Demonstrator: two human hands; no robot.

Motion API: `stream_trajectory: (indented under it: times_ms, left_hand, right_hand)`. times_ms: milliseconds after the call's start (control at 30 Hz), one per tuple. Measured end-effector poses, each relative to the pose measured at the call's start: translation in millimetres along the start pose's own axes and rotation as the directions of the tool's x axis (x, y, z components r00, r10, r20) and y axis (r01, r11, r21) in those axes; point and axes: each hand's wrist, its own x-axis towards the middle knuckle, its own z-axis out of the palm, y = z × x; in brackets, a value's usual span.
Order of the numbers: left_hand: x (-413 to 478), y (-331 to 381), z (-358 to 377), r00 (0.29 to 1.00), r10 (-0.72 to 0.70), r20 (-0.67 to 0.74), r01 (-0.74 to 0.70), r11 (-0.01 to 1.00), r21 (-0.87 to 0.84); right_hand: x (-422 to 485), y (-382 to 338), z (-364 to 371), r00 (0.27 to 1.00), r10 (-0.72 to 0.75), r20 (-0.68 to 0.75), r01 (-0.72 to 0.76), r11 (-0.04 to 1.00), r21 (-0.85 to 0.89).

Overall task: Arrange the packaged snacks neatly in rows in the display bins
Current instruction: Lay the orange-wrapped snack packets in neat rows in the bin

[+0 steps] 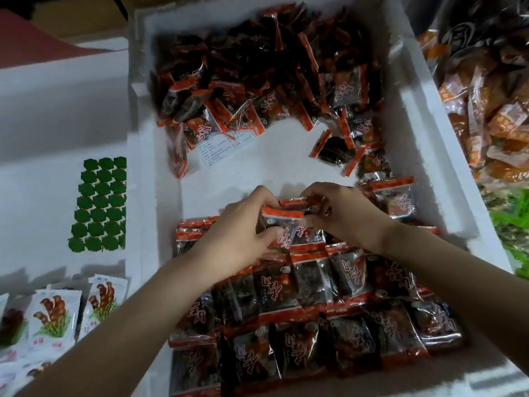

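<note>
Together, the left grip (243, 224) and right grip (343, 213) pinch a snack packet (283, 215) by its ends, likely squaring it to extend the finished rows (315, 296) just nearer than them; the loose heap (257, 81) lies beyond, inside the foam bin (415, 124).

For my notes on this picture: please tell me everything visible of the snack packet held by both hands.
The packet is a small, dark, glossy plastic pouch with an orange-red sealed strip along its top and red printed characters. It stands nearly upright at the far end of the tidy rows in the white foam bin. The left hand grips its left side; the right hand pinches its upper right.
</note>
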Motion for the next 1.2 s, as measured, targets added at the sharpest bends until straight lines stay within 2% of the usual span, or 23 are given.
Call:
stream_trajectory:
  times_ms: [133,200,267,367,467,600,733,800,867,900,967,1067,1200]
  left_hand:
    - [-8,-4,8,0.998,0.027,-0.064,-0.018,0.991,0.134]
    - [-8,-8,12,0.99,0.084,-0.115,-0.049,0.959,0.279]
    - [-9,-11,18,0.975,0.173,-0.141,-0.096,0.895,0.435]
    - [-12,-17,28,0.938,0.315,-0.147,-0.163,0.773,0.613]
    - [-14,-25,38,0.937,0.338,-0.082,-0.164,0.637,0.753]
    - [-11,-34,43,0.943,0.323,-0.079,-0.14,0.601,0.787]
    - [-9,-35,43,0.951,0.301,-0.067,-0.127,0.582,0.803]
    - [-9,-35,42,0.959,0.277,-0.055,-0.123,0.586,0.801]
    - [-8,-32,39,0.966,0.257,-0.04,-0.129,0.607,0.784]
    - [-8,-30,36,0.965,0.258,-0.038,-0.137,0.626,0.768]
    - [-3,-23,30,0.959,0.279,-0.039,-0.169,0.682,0.712]
    - [18,-5,22,0.955,0.287,-0.077,-0.192,0.794,0.577]
    - [69,21,26,0.971,0.199,-0.137,-0.131,0.91,0.393]
  right_hand:
    - [0,4,-1,1.0,-0.011,0.025,0.012,1.0,-0.018]
    - [-2,6,0,0.999,-0.02,0.03,0.02,1.0,0.0]
    - [-4,8,2,0.998,-0.05,0.03,0.051,0.998,-0.04]
    - [-9,12,5,0.981,-0.192,0.014,0.188,0.942,-0.279]
    - [-11,17,6,0.968,-0.246,0.05,0.248,0.902,-0.355]
    - [-10,20,6,0.963,-0.24,0.125,0.27,0.894,-0.358]
    - [-7,20,7,0.946,-0.265,0.185,0.322,0.821,-0.471]
    - [-9,19,5,0.943,-0.256,0.211,0.33,0.789,-0.518]
    - [-13,17,1,0.948,-0.249,0.2,0.317,0.806,-0.5]
    - [-15,16,-3,0.958,-0.24,0.16,0.287,0.84,-0.459]
    - [-15,21,-14,0.975,-0.22,-0.009,0.202,0.908,-0.366]
    - [-1,38,-35,0.952,-0.15,-0.265,0.048,0.933,-0.355]
    - [27,55,-55,0.934,0.012,-0.357,-0.121,0.951,-0.286]
